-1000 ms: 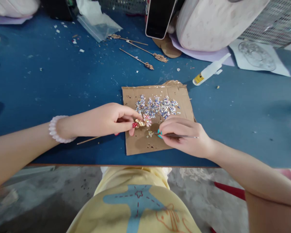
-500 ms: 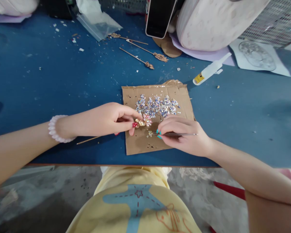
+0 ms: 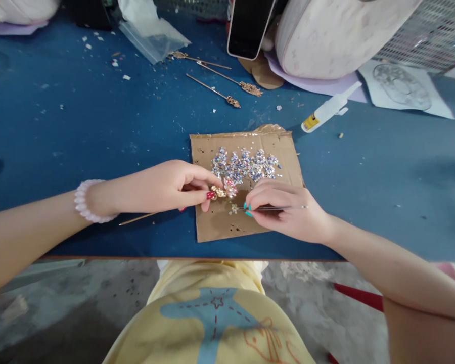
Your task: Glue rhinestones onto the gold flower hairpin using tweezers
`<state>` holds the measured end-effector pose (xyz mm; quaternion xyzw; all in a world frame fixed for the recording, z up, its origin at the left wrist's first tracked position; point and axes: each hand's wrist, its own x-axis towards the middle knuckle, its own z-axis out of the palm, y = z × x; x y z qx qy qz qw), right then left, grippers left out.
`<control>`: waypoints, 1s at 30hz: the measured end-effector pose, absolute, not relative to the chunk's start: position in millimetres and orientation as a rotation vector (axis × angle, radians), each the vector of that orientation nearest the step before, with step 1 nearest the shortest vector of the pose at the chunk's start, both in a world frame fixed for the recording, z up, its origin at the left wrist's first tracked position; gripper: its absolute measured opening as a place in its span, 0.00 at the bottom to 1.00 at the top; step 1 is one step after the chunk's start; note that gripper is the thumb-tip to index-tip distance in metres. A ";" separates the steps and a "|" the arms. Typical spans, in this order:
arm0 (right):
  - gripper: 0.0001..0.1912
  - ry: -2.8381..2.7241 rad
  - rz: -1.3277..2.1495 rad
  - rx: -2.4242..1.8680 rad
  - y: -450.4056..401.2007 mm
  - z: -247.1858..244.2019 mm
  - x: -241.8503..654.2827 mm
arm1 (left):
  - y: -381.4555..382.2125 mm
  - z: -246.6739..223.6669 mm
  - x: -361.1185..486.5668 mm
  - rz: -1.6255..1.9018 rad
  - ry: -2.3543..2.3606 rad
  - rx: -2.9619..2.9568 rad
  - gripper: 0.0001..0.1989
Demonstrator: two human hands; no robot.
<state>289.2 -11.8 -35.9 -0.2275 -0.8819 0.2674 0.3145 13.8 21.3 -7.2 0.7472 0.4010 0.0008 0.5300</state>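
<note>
My left hand (image 3: 178, 187) is closed on a gold hairpin (image 3: 220, 192) whose ornate head carries pink stones; its thin stick comes out under my palm to the left. In my right hand (image 3: 288, 207) is a pair of slim metal tweezers (image 3: 276, 208), pinched between thumb and fingers. The tweezer tips point left at a small pale greenish cluster (image 3: 233, 209) on the cardboard (image 3: 216, 230); whether they grip it I cannot tell. Behind both hands, many small blue and silvery rhinestones (image 3: 246, 166) lie spread over the cardboard.
Several gold hairpins (image 3: 231, 101) lie farther back on the blue table (image 3: 98, 111). A glue bottle (image 3: 326, 112) rests to the right of them. At the back are a clear plastic bag (image 3: 153, 38), a phone (image 3: 251, 28), a pale rounded bag (image 3: 337, 40) and a printed sheet (image 3: 405, 88).
Almost nothing differs. The tweezers in my right hand have tilted very slightly; my left hand and the hairpin stay in place.
</note>
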 end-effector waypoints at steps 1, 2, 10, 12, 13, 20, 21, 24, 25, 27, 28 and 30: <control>0.08 -2.327 0.710 -0.599 -11.7 -35.6 289.4 | 21.6 -7.6 13.6 0.003 0.953 1.784 0.25; 0.08 -2.329 0.714 -0.598 -11.6 -35.3 289.6 | 21.8 -7.9 13.4 0.004 0.947 1.782 0.25; 0.09 -2.328 0.693 -0.578 -11.9 -36.1 289.9 | 21.0 -6.5 12.8 0.012 0.942 1.775 0.24; 0.09 -2.325 0.690 -0.581 -12.0 -36.1 290.3 | 20.9 -6.1 12.2 0.008 0.938 1.773 0.24; 0.09 -2.325 0.690 -0.586 -12.1 -36.0 290.7 | 21.0 -6.1 11.9 0.004 0.935 1.773 0.24; 0.08 -2.327 0.685 -0.587 -12.0 -35.8 292.3 | 21.1 -7.7 13.0 -0.002 0.940 1.813 0.25; 0.09 -2.330 0.682 -0.582 -12.0 -36.1 292.2 | 21.1 -7.7 13.5 0.000 0.937 1.813 0.25; 0.09 -2.339 0.681 -0.579 -11.9 -36.6 291.5 | 21.2 -7.5 14.1 0.005 0.936 1.819 0.24; 0.09 -2.338 0.680 -0.575 -11.7 -36.7 291.1 | 21.2 -7.3 14.0 0.008 0.936 1.820 0.24; 0.09 -2.334 0.679 -0.561 -11.4 -36.4 290.5 | 21.3 -7.1 13.7 0.012 0.934 1.813 0.24; 0.09 -2.334 0.676 -0.555 -11.3 -36.2 290.3 | 21.3 -7.1 13.5 0.013 0.932 1.808 0.24; 0.09 -2.337 0.664 -0.550 -11.3 -35.6 290.3 | 21.5 -7.2 13.3 0.015 0.928 1.798 0.24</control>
